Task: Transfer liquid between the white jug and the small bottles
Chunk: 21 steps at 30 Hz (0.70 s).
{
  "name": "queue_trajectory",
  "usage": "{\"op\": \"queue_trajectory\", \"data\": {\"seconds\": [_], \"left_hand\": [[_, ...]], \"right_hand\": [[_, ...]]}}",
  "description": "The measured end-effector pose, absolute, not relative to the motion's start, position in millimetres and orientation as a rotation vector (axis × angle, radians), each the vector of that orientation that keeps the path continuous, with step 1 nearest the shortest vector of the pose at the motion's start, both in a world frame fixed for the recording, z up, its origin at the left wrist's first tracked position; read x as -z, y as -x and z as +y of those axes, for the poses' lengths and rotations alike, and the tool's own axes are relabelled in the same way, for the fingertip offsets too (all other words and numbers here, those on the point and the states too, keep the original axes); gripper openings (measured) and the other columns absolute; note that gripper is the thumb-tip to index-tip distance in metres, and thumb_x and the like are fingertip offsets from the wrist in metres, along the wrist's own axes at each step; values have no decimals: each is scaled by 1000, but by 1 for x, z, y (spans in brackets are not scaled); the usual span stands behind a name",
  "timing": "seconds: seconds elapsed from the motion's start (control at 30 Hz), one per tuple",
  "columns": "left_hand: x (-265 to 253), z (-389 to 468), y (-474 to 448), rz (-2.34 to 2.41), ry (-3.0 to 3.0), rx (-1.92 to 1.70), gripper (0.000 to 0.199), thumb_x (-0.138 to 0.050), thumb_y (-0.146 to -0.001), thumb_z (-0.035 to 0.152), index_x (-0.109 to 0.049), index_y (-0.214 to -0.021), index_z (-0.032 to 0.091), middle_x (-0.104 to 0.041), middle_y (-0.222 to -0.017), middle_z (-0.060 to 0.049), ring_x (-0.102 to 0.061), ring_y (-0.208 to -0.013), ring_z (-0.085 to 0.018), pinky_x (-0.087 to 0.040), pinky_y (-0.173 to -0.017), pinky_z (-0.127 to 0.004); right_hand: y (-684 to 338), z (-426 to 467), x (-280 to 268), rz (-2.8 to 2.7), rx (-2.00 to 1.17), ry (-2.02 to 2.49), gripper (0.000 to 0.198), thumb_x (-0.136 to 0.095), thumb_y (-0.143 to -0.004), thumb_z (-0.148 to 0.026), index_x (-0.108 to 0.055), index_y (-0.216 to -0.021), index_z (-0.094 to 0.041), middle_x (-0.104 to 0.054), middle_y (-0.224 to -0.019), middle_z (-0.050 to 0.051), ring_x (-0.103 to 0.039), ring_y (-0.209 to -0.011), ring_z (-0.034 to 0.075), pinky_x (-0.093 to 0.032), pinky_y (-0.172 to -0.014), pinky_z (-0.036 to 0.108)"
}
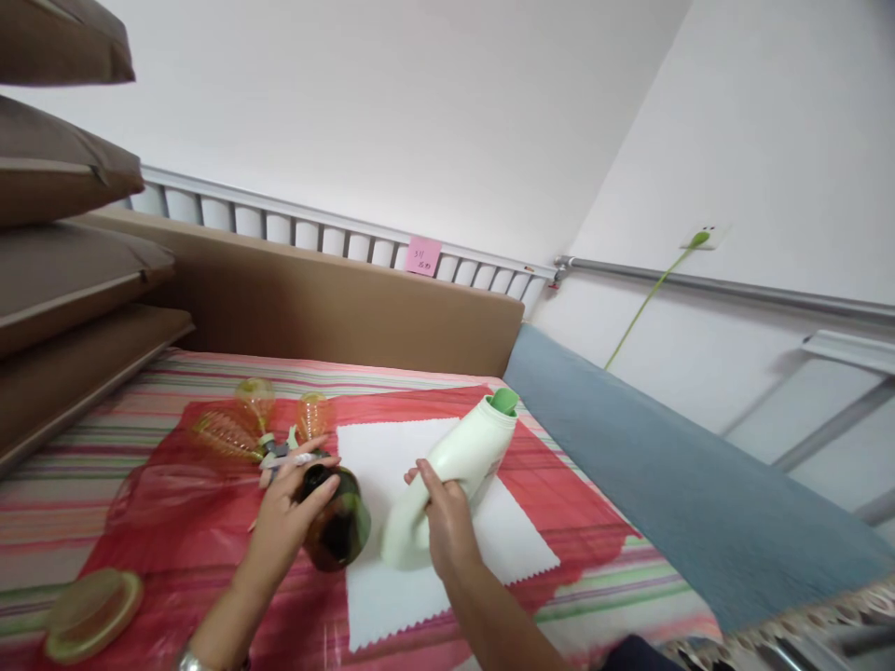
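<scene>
My right hand (444,522) grips a pale green plastic bottle (454,471) with a darker green cap, tilted with its cap up and away from me, over a white cloth (392,457). My left hand (290,513) holds a dark, round amber-green bottle (339,527) by its top, at the cloth's left edge. Both bottles sit close together, a small gap between them. The cloth lies on a red sheet (559,503) spread on a striped bed cover.
Several amber glass goblets (255,415) lie on the red sheet beyond my left hand. A yellow-green lid (90,610) rests at the near left. Brown cushions (62,233) are stacked at left, a brown headboard (336,303) behind, a blue-grey blanket (671,475) at right.
</scene>
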<state>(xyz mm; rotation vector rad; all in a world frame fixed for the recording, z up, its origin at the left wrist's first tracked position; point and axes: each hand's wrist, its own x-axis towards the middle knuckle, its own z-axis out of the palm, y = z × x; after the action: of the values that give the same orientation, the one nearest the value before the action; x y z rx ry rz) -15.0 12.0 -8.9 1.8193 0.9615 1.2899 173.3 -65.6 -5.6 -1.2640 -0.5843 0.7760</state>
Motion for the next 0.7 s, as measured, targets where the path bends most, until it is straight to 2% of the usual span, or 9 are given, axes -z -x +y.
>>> {"op": "queue_trajectory", "data": {"seconds": [0.13, 0.23, 0.33, 0.43, 0.53, 0.6, 0.7], "left_hand": [[16, 11, -11, 914, -1902, -1239, 28, -56, -78, 41, -68, -94, 21, -52, -126, -9, -47, -117, -27, -33, -103, -46], [25, 8, -28, 890, -1943, -1227, 27, -58, -77, 41, -69, -92, 21, -52, -124, -10, -48, -116, -28, -35, -100, -47], [35, 5, -39, 899, -1985, -1215, 26, -59, -77, 40, -68, -92, 21, -52, -124, -11, -47, -116, -28, -36, -100, -48], [41, 3, -43, 911, -2055, -1215, 24, -60, -77, 39, -68, -93, 22, -51, -125, -10, -45, -117, -27, -35, -101, -48], [45, 2, -43, 917, -2118, -1204, 24, -61, -77, 39, -68, -94, 23, -51, -126, -9, -44, -118, -27, -34, -101, -47], [47, 3, -43, 933, -2139, -1155, 25, -61, -77, 40, -68, -93, 23, -52, -125, -9, -44, -117, -27, -35, -101, -47], [53, 5, -45, 957, -2134, -1060, 27, -62, -75, 42, -70, -92, 22, -53, -124, -10, -46, -115, -28, -36, -100, -47]], "right_hand": [[-206, -100, -12, -471, -838, 1153, 35, -70, -67, -48, -59, -78, -17, -60, -65, -1, -59, -65, 16, -47, -64, 28], [-232, -121, -24, -485, -843, 1277, 35, -70, -66, -49, -54, -63, -17, -52, -51, -4, -48, -49, 11, -41, -51, 24], [-255, -138, -34, -619, -825, 1486, 43, -65, -67, -53, -46, -49, -18, -47, -45, -3, -44, -45, 12, -36, -47, 25], [-272, -155, -50, -842, -799, 1718, 48, -60, -69, -54, -41, -42, -20, -45, -44, -2, -45, -46, 13, -35, -49, 26], [-286, -170, -75, -1080, -684, 1965, 42, -57, -70, -54, -47, -49, -20, -47, -43, -3, -49, -51, 15, -38, -56, 27], [-294, -177, -92, -1193, -582, 2118, 36, -56, -69, -56, -54, -61, -20, -49, -42, -4, -52, -54, 17, -40, -61, 28], [-302, -181, -112, -1343, -538, 2282, 41, -54, -69, -58, -60, -82, -19, -49, -41, -5, -52, -50, 18, -42, -60, 29]]}}
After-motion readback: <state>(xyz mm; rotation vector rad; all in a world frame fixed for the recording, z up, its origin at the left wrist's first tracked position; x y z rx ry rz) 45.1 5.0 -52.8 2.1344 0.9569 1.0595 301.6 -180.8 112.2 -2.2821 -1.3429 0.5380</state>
